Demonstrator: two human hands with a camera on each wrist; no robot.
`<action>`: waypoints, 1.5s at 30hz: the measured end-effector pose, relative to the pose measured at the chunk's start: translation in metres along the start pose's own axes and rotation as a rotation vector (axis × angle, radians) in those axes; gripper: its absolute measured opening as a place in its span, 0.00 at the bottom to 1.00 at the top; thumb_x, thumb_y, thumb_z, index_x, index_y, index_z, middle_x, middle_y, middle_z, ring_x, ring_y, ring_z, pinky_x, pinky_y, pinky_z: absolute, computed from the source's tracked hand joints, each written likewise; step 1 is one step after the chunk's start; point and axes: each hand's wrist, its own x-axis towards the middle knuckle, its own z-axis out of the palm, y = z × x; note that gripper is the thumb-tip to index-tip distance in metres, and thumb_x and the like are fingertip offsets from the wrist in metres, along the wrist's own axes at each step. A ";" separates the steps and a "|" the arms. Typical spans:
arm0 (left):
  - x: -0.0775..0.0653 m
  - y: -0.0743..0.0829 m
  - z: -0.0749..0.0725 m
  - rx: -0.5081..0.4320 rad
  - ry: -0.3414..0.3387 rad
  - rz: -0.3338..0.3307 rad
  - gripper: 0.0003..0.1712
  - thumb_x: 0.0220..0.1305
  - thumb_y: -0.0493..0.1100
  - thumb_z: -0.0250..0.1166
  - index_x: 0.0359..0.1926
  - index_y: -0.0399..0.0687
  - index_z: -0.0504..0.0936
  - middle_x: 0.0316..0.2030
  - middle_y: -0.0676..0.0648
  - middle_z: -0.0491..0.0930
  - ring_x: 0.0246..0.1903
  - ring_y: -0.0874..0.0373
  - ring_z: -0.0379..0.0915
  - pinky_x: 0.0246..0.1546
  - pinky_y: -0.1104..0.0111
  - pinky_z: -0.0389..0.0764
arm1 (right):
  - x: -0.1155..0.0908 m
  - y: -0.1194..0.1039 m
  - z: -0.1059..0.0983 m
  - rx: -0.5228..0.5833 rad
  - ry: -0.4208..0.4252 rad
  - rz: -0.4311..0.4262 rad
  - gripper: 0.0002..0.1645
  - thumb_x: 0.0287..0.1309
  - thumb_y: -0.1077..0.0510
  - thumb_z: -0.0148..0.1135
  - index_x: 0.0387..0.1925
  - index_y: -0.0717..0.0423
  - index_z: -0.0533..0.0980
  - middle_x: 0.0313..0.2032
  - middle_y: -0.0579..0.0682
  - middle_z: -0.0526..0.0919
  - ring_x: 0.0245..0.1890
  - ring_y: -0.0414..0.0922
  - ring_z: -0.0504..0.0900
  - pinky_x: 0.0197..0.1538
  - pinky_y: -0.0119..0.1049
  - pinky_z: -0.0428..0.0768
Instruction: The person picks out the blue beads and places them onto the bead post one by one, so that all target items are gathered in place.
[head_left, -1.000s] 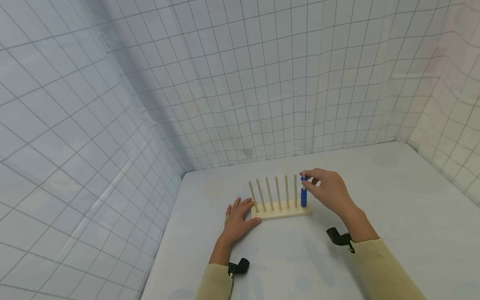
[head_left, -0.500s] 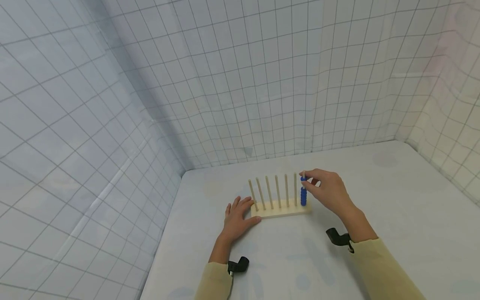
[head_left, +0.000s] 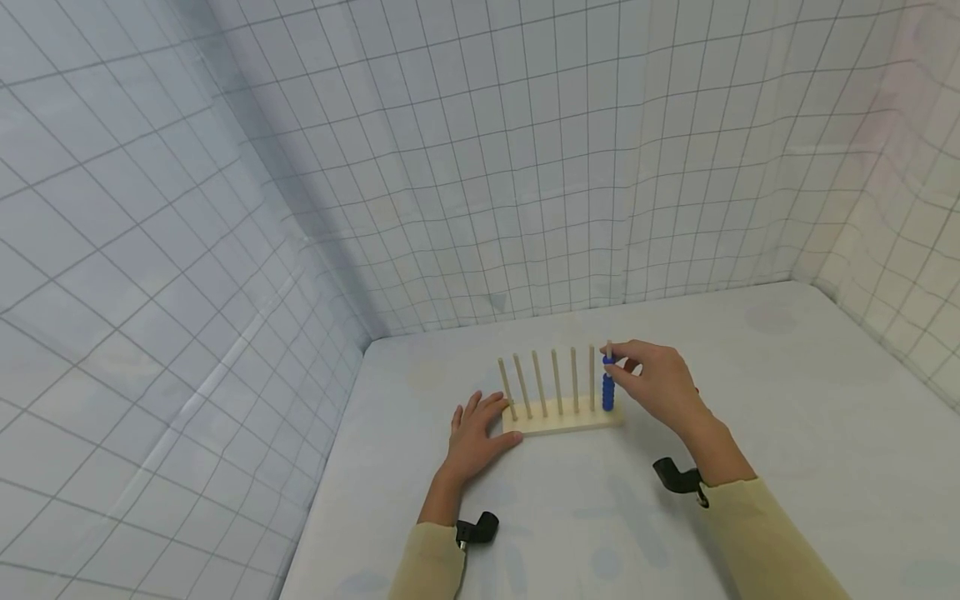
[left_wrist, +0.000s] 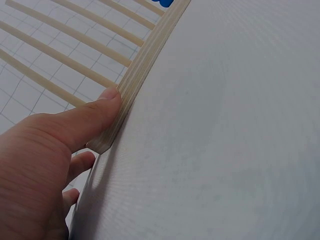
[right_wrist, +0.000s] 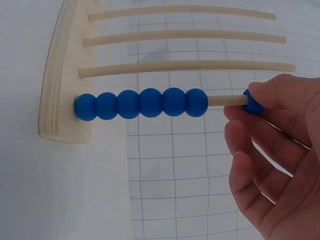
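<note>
A pale wooden base [head_left: 562,423] stands on the table, with a row of upright pegs [head_left: 557,383]. Several blue beads [right_wrist: 150,103] are stacked at the bottom of the rightmost peg [right_wrist: 226,100]; the other pegs are bare. My right hand [head_left: 660,379] pinches one more blue bead [right_wrist: 254,104] between thumb and fingers. That bead is on the same peg near its top, with bare peg between it and the stack. At the base's left end my left hand [head_left: 474,442] grips it, thumb [left_wrist: 102,112] on the front edge and fingers round the far side, partly hidden.
The white table [head_left: 585,525] meets a grid-patterned curtain [head_left: 480,183] at the back, and similar sheets hang at both sides. A black wrist camera [head_left: 478,529] is strapped to the left wrist, another camera [head_left: 675,475] to the right.
The pinched bead has moved slightly down the rightmost peg with my right hand, narrowing the gap above the stack. My left hand and the base have stayed in place.
</note>
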 end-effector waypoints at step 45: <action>0.000 -0.003 0.002 0.002 0.006 0.001 0.38 0.62 0.66 0.67 0.68 0.55 0.75 0.72 0.50 0.66 0.76 0.42 0.43 0.71 0.39 0.35 | -0.005 0.012 0.010 0.030 -0.085 0.069 0.16 0.62 0.55 0.70 0.51 0.52 0.85 0.35 0.46 0.86 0.30 0.43 0.80 0.25 0.37 0.73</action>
